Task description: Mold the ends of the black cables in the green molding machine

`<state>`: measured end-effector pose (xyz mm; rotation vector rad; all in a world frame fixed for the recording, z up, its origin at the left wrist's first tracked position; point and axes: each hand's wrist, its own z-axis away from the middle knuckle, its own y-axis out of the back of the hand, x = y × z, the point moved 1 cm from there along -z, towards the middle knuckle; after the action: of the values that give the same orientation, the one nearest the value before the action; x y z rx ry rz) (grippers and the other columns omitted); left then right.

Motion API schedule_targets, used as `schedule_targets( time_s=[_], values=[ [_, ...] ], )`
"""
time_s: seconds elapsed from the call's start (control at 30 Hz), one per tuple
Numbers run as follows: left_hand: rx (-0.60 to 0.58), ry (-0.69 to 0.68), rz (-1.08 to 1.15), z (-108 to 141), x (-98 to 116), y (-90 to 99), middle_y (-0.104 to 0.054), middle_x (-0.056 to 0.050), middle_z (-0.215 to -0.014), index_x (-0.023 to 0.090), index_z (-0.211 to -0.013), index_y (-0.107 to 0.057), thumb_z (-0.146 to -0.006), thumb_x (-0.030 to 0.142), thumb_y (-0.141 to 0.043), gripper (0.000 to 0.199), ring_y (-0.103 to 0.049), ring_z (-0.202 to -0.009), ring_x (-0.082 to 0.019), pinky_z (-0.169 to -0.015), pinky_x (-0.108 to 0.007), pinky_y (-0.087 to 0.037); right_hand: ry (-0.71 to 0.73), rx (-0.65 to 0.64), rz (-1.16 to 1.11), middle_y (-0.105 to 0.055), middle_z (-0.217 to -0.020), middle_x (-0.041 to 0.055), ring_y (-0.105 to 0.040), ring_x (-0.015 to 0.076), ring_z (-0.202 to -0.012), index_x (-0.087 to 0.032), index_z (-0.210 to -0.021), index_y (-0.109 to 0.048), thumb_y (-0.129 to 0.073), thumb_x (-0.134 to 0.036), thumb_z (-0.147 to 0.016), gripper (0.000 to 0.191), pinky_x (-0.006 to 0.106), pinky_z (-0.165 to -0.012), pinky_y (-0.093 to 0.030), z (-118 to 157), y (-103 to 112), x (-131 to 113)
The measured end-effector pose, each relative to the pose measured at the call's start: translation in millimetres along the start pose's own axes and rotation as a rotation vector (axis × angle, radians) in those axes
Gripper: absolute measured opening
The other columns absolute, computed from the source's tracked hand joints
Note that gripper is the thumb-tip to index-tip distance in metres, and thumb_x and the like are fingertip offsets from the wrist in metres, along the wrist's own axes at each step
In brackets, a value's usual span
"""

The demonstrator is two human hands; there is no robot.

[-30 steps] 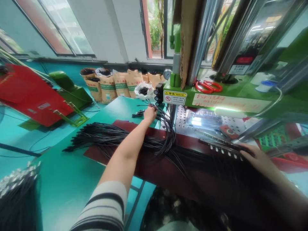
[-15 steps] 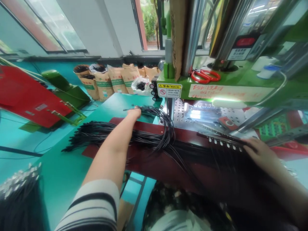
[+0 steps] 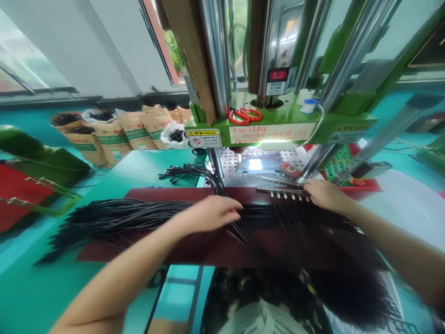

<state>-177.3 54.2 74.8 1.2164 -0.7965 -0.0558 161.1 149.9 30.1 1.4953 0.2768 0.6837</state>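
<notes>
A long bundle of black cables point(image 3: 114, 214) lies across a dark red board point(image 3: 139, 194). Over its middle hovers my left hand point(image 3: 217, 212), fingers loosely curled and slightly apart, with nothing visible in them; whether it touches the cables I cannot tell. A smaller bunch of black cables point(image 3: 184, 171) loops back onto the green table behind. My right hand point(image 3: 321, 192) grips the right end of a narrow metal bar point(image 3: 281, 191), which has a row of pale tabs along its front edge. Thin dark cables hang blurred below the bar.
In front stands a green press point(image 3: 205, 124) with red-handled scissors point(image 3: 244, 116) on its ledge. Beneath it is a perforated metal bed point(image 3: 229, 162). Paper sacks point(image 3: 130, 130) line the wall at left. The green table point(image 3: 38, 287) extends left, and a dark fibrous bundle point(image 3: 354, 297) hangs at lower right.
My left hand has let go of the smaller cable bunch on the table and come back over the long bundle. My right hand stays on the bar. The view has turned right.
</notes>
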Motion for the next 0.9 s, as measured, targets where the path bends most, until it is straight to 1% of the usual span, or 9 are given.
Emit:
schedule_targets(
  time_s=[0.07, 0.13, 0.3, 0.47, 0.53, 0.6, 0.77, 0.83, 0.9],
  values=[
    [-0.028, -0.093, 0.078, -17.0, 31.3, -39.2, -0.065, -0.006, -0.099, 0.018, -0.112, -0.056, -0.081, 0.041, -0.047, 0.040, -0.059, -0.086, -0.017, -0.077, -0.025, -0.042, -0.073, -0.111, 0.008, -0.059, -0.094, 0.0132, -0.057, 0.0244, -0.085, -0.013, -0.086, -0.056, -0.038, -0.010, -0.075, 0.022, 0.032, -0.067, -0.040, -2.1, 15.3, -0.6],
    [-0.018, -0.124, 0.144, -36.7, 46.1, -73.3, -0.064, -0.008, -0.099, 0.016, -0.114, -0.054, -0.079, 0.043, -0.049, 0.044, -0.058, -0.087, -0.020, -0.076, -0.029, -0.043, -0.157, -0.202, -0.027, -0.060, -0.098, 0.0132, -0.058, 0.0255, -0.086, -0.015, -0.093, -0.054, -0.038, -0.011, -0.075, 0.024, 0.031, -0.063, -0.040, -5.3, 31.2, -2.0],
    [0.066, 0.069, 0.596, -71.7, 46.7, -119.6, -0.063, -0.005, -0.085, 0.017, -0.105, -0.050, -0.073, 0.045, -0.057, 0.043, -0.058, -0.074, -0.016, -0.066, -0.029, -0.045, -0.214, -0.307, -0.180, -0.064, -0.099, 0.0138, -0.060, 0.0283, -0.088, -0.016, -0.097, -0.056, -0.043, -0.013, -0.070, 0.030, 0.032, -0.064, -0.039, -15.0, 51.3, -5.9],
    [0.173, 0.306, 1.330, -84.4, 53.7, -124.8, -0.061, -0.004, -0.072, 0.016, -0.087, -0.041, -0.066, 0.032, -0.069, 0.039, -0.058, -0.062, -0.012, -0.064, -0.028, -0.046, -0.279, -0.222, -0.248, -0.064, -0.099, 0.0096, -0.059, 0.0263, -0.088, -0.020, -0.096, -0.061, -0.042, -0.013, -0.067, 0.035, 0.030, -0.064, -0.038, -24.8, 56.3, 1.8],
    [0.242, 0.313, 1.599, -88.6, 60.3, -119.2, -0.063, -0.006, -0.075, 0.017, -0.080, -0.039, -0.065, 0.029, -0.071, 0.037, -0.061, -0.067, -0.013, -0.069, -0.028, -0.046, -0.293, -0.188, -0.283, -0.065, -0.095, 0.0086, -0.059, 0.0235, -0.082, -0.020, -0.096, -0.061, -0.042, -0.013, -0.066, 0.036, 0.028, -0.060, -0.037, -28.9, 65.3, 4.6],
    [0.214, 0.263, 1.793, -93.9, 67.0, -112.4, -0.065, -0.007, -0.080, 0.017, -0.077, -0.041, -0.066, 0.029, -0.070, 0.034, -0.063, -0.074, -0.015, -0.072, -0.028, -0.045, -0.286, -0.178, -0.322, -0.065, -0.084, 0.0081, -0.059, 0.0202, -0.071, -0.019, -0.090, -0.063, -0.043, -0.013, -0.064, 0.033, 0.026, -0.054, -0.035, -33.1, 77.8, 5.8],
    [-0.182, 0.060, 1.854, -104.9, 82.3, -103.9, -0.066, -0.012, -0.084, 0.013, -0.084, -0.055, -0.065, 0.036, -0.070, 0.033, -0.064, -0.077, -0.020, -0.068, -0.029, -0.046, -0.251, -0.182, -0.416, -0.057, -0.058, 0.0046, -0.049, 0.0133, -0.050, -0.015, -0.074, -0.066, -0.045, -0.009, -0.060, 0.026, 0.024, -0.045, -0.028, -38.3, 101.6, 3.8],
    [-0.126, 0.066, 1.811, -107.8, 85.7, -106.2, -0.065, -0.009, -0.075, 0.012, -0.080, -0.055, -0.064, 0.035, -0.071, 0.032, -0.063, -0.069, -0.018, -0.063, -0.028, -0.046, -0.261, -0.167, -0.455, -0.057, -0.057, 0.0041, -0.048, 0.0125, -0.049, -0.015, -0.074, -0.066, -0.046, -0.009, -0.060, 0.025, 0.024, -0.044, -0.027, -38.0, 102.1, 2.7],
    [0.071, 0.146, 1.738, -111.1, 86.1, -110.7, -0.062, -0.004, -0.064, 0.014, -0.073, -0.050, -0.061, 0.032, -0.072, 0.030, -0.061, -0.059, -0.016, -0.053, -0.025, -0.045, -0.277, -0.147, -0.479, -0.059, -0.060, 0.0045, -0.049, 0.0126, -0.051, -0.015, -0.074, -0.067, -0.047, -0.010, -0.060, 0.025, 0.023, -0.044, -0.026, -37.6, 98.4, 2.0]
  ],
)
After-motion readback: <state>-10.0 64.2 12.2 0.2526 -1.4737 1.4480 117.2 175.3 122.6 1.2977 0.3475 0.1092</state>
